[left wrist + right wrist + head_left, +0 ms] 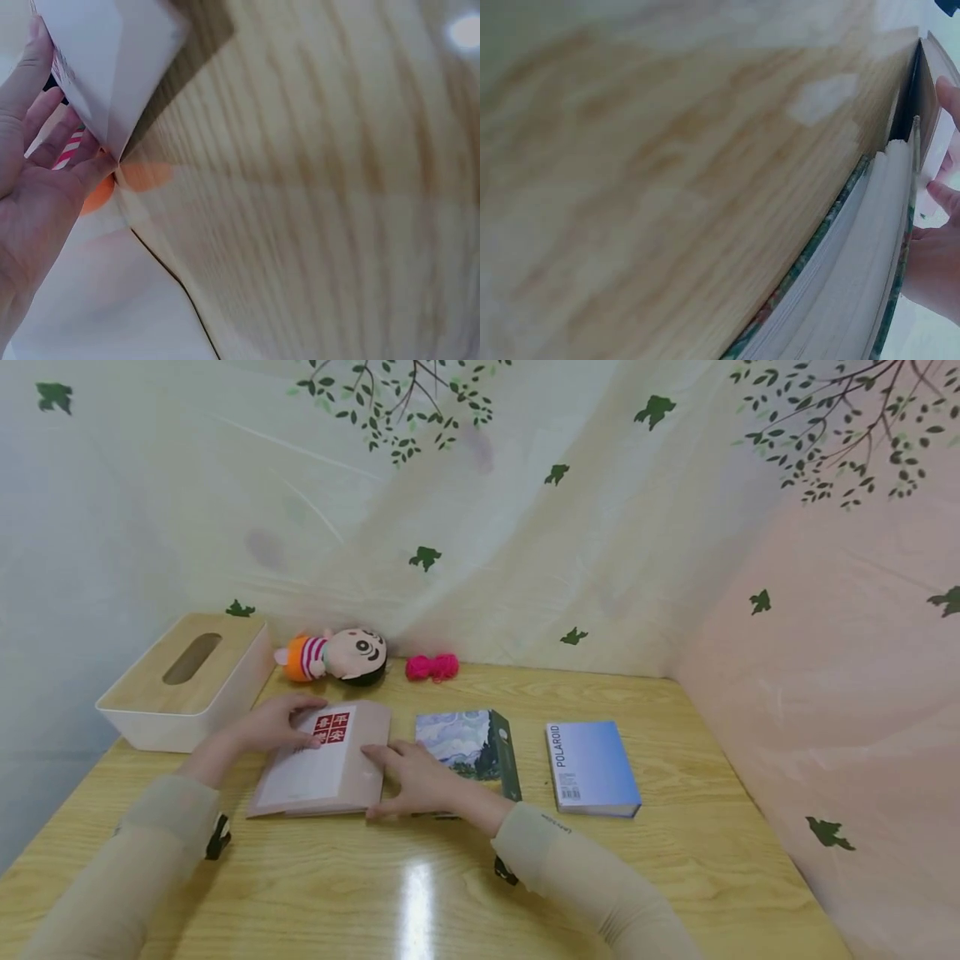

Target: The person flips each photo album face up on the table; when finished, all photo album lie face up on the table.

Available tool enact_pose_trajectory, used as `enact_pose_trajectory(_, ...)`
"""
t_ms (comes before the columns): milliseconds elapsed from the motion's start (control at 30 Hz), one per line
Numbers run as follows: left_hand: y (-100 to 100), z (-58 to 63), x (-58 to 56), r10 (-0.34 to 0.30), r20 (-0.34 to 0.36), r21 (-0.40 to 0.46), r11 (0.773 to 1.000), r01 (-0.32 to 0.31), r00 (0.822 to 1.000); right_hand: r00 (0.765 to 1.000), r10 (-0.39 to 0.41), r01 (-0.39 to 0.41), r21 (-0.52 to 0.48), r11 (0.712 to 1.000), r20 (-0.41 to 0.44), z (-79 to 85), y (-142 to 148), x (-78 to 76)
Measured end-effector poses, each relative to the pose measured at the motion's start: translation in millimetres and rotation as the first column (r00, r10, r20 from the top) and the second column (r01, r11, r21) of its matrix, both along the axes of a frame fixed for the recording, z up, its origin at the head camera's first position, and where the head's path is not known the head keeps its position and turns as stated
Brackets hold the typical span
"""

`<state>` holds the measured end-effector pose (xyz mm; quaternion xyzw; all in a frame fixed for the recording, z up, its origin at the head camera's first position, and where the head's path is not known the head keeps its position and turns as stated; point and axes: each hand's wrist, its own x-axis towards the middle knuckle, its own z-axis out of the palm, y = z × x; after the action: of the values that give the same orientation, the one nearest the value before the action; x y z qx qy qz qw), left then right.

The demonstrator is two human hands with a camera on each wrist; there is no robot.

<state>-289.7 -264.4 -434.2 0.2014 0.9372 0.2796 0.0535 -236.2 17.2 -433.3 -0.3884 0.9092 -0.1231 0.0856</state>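
Observation:
A pale pink book (300,781) with a white panel and red square characters lies at an angle on the table, left of centre. My left hand (277,724) pinches its left side, thumb on the cover; in the left wrist view the fingers pass behind the raised cover (97,75). At the book's right edge rests my right hand (427,781), its fingers mostly straight, the thumb near the lower right corner. Partly covered by that hand is a thick book (461,739) with a landscape painting and dark green spine. Its white pages (862,217) show in the right wrist view.
A blue-and-white POLAROID block (596,768) lies to the right. At back left stands a tissue box (172,727) with a wooden lid. Beside it lie a doll (333,656) and a bundle of pink yarn (432,667). A leaf-printed curtain (510,568) hangs behind the table (300,893).

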Motion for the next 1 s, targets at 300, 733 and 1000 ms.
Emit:
enact_pose_trajectory(300, 8.8, 9.2, 1.8, 0.041, 0.049, -0.024, 0.999, -0.040, 0.998, 1.000, -0.003, 0.003, -0.040, 0.999, -0.006, 9.8, 3.1, 4.5)
enact_pose_trajectory(733, 22.7, 17.7, 4.0, 0.067, 0.045, 0.046, 0.997, -0.070, 0.997, 1.000, 0.012, -0.010, -0.114, 0.993, 0.014, 25.3, 5.3, 6.0)
enact_pose_trajectory(1000, 31.3, 22.6, 4.1, 0.078, 0.065, 0.115, 0.990, -0.085, 0.995, 1.000, 0.013, -0.017, -0.163, 0.986, -0.026, 38.8, 6.0, 6.6)
